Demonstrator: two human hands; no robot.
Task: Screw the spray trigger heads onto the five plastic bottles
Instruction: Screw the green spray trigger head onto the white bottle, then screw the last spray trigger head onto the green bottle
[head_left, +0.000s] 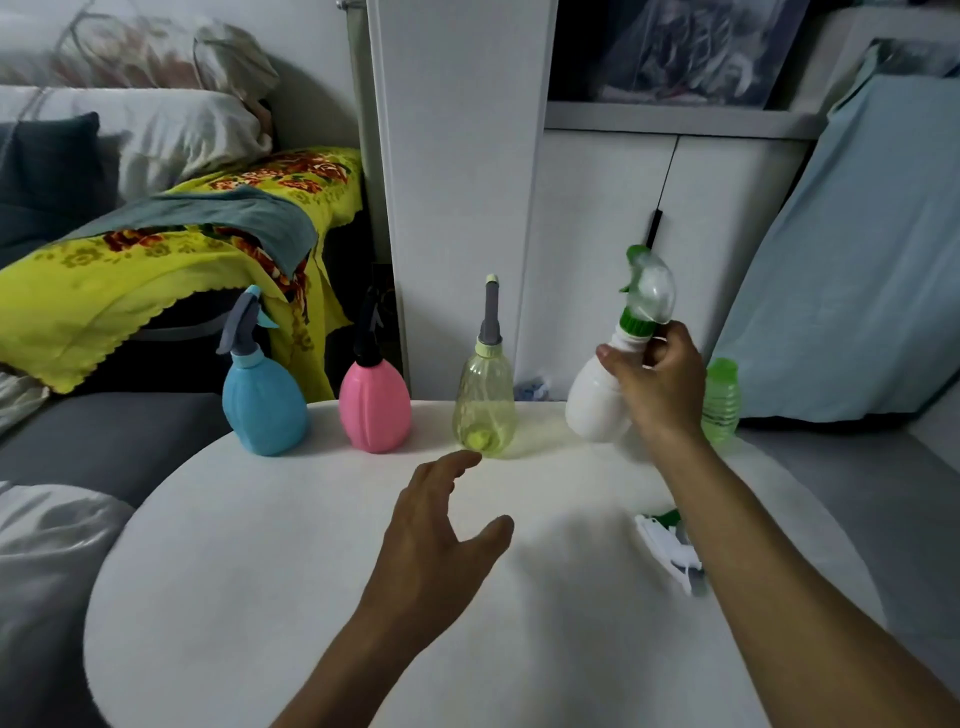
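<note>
1. Bottles stand in a row along the far edge of the round white table (260, 597). Leftmost is the blue bottle (264, 410), with a grey trigger head already on its neck.
2. Next comes the pink bottle (375, 406), upright, wearing a dark head.
3. At the middle of the far edge stands the clear yellow bottle (484, 410), topped with a tall grey nozzle.
4. The left hand (434, 525) hovers over the table's centre, fingers spread wide and holding nothing, its fingertips near the yellow bottle's base.
5. The white bottle (592, 400) tilts with its long axis leaning right, base touching or just above the table, I cannot tell which. The right hand (657, 371) is closed around its neck just under the green collar of its green-and-clear trigger head (649, 291).
6. A loose white and green trigger head (670, 551) lies on its side near the table's right edge, partly hidden by the right forearm.
7. The green bottle (721, 400) stands at the far right edge behind the right hand, seemingly the one still lacking a sprayer. The loose head lies nearer the viewer than this bottle; the right hand is closer to both, so I judge it would fetch them once it lets go of the white bottle.
</note>
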